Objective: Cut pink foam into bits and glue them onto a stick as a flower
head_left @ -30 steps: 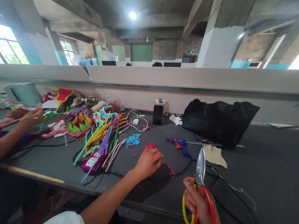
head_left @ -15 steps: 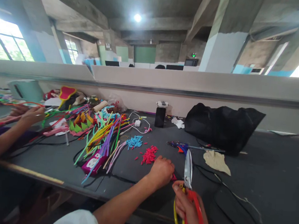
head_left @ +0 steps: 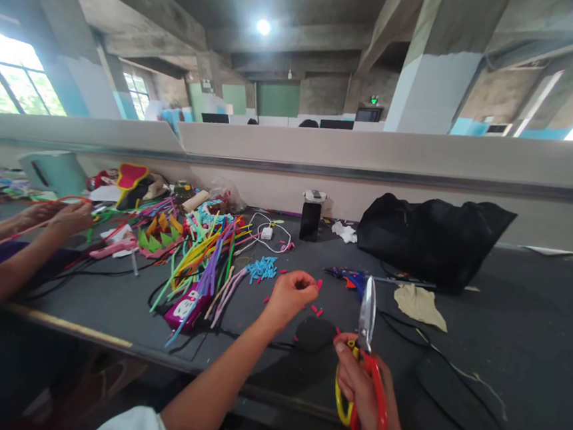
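Note:
My left hand [head_left: 290,300] hovers over the pile of red cut pieces, fingers curled into a pinch. A short red pipe cleaner piece [head_left: 319,283] shows at its fingertips. In my right hand [head_left: 364,389] are scissors [head_left: 368,316] with red and yellow handles, blades pointing up and seemingly together. A bit of red [head_left: 338,330] shows by that hand's thumb tip; whether it is held, I cannot tell. Loose red pieces [head_left: 319,312] lie between the hands, and most of the red pile is hidden behind my left hand. Blue cut pieces [head_left: 262,269] lie heaped just beyond.
Long coloured pipe cleaners [head_left: 207,255] lie over a purple box [head_left: 188,308] on the left. A blue glue gun [head_left: 351,278], beige cloth [head_left: 420,305], black bag [head_left: 429,241] and black cable [head_left: 432,382] are on the right. Another person's hands [head_left: 60,215] work at far left.
My left hand has moved up and left, away from the scissors and over the red pile. Red pieces now show on the table between my hands. The scissors stay in my right hand.

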Action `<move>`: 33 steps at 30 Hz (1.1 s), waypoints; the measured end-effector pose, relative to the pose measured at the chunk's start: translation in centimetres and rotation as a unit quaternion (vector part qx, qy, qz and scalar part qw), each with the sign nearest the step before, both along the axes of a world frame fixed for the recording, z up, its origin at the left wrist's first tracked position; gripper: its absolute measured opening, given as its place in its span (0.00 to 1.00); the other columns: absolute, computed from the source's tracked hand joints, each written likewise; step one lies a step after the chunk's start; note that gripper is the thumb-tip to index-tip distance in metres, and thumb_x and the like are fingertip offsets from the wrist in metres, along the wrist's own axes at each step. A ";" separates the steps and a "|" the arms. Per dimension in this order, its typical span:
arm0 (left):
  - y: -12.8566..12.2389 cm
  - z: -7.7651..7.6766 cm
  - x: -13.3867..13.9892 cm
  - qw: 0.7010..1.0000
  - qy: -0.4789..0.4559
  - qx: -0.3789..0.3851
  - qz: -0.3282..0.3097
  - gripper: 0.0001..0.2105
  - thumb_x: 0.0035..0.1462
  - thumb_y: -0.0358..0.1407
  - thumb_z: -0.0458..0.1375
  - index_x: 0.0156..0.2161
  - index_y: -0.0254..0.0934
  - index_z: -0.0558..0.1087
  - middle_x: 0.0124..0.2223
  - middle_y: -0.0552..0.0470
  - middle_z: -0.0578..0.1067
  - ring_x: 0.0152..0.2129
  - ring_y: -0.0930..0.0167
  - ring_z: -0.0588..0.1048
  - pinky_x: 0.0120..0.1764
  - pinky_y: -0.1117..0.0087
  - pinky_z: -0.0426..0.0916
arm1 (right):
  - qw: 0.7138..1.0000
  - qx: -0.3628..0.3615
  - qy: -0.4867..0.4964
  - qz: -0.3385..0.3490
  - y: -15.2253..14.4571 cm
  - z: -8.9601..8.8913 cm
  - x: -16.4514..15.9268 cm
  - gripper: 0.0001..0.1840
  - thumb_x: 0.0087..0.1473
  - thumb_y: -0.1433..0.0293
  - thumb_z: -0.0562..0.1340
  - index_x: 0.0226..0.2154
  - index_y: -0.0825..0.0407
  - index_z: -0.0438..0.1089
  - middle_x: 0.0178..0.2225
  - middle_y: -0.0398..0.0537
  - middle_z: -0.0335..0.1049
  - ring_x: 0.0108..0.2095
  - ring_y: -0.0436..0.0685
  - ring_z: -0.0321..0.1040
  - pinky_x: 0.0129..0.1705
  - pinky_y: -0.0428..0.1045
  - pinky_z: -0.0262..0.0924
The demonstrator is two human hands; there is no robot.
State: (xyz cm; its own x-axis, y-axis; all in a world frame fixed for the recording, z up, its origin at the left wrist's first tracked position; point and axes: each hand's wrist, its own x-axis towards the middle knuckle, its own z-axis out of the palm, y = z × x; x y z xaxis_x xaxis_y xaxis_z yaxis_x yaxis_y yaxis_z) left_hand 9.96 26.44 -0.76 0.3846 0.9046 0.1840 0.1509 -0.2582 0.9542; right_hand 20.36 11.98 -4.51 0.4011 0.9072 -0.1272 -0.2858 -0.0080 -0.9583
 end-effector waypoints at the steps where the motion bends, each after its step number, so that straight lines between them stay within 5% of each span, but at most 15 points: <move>1: 0.0 0.2 -0.2 0.999 -0.028 -0.022 -0.007 0.07 0.47 0.37 0.55 0.26 0.35 0.69 0.20 0.58 0.65 0.18 0.77 0.62 0.24 0.75 0.56 | 1.000 0.000 0.001 -0.001 0.1 0.0 -0.1 0.25 0.44 0.49 0.67 0.33 0.53 0.66 0.16 0.30 0.45 0.16 0.41 0.42 0.17 0.40 0.41; 7: -0.6 1.0 -0.9 0.984 -0.136 -0.104 -0.054 0.06 0.44 0.36 0.57 0.25 0.35 0.68 0.19 0.59 0.64 0.17 0.78 0.60 0.25 0.75 0.58 | 1.000 0.014 0.003 -0.008 1.0 -0.3 -0.7 0.25 0.44 0.49 0.67 0.33 0.53 0.67 0.17 0.31 0.45 0.16 0.42 0.43 0.17 0.40 0.41; 11: -1.9 0.5 -1.2 0.984 -0.104 -0.115 -0.092 0.03 0.40 0.32 0.58 0.23 0.34 0.70 0.22 0.56 0.69 0.19 0.78 0.62 0.26 0.75 0.57 | 0.998 0.048 0.009 -0.027 1.4 -1.0 -0.8 0.25 0.46 0.51 0.67 0.38 0.53 0.69 0.17 0.32 0.47 0.16 0.43 0.45 0.16 0.40 0.44; 19: -4.3 -1.0 -1.0 0.987 0.054 -0.008 -0.152 0.02 0.42 0.31 0.58 0.24 0.33 0.72 0.21 0.58 0.66 0.21 0.76 0.63 0.25 0.75 0.57 | 0.997 0.028 -0.056 -0.035 1.5 -1.3 -0.5 0.24 0.45 0.51 0.67 0.36 0.52 0.67 0.16 0.33 0.51 0.16 0.44 0.48 0.16 0.41 0.46; 33: -5.1 -1.1 -1.2 0.985 0.093 0.085 -0.121 0.04 0.47 0.32 0.59 0.27 0.35 0.75 0.24 0.54 0.72 0.23 0.73 0.68 0.28 0.74 0.59 | 0.998 0.025 -0.038 -0.053 1.2 -0.9 -0.5 0.22 0.48 0.52 0.67 0.33 0.52 0.66 0.17 0.31 0.48 0.16 0.42 0.46 0.17 0.40 0.42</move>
State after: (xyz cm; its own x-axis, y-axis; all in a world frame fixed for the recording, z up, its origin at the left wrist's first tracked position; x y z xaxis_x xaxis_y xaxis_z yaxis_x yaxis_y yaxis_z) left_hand 8.81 21.29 -1.82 0.6260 0.7447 0.2314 0.2339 -0.4624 0.8553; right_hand 19.89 13.18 -5.44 0.5018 0.8636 -0.0484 -0.2089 0.0667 -0.9757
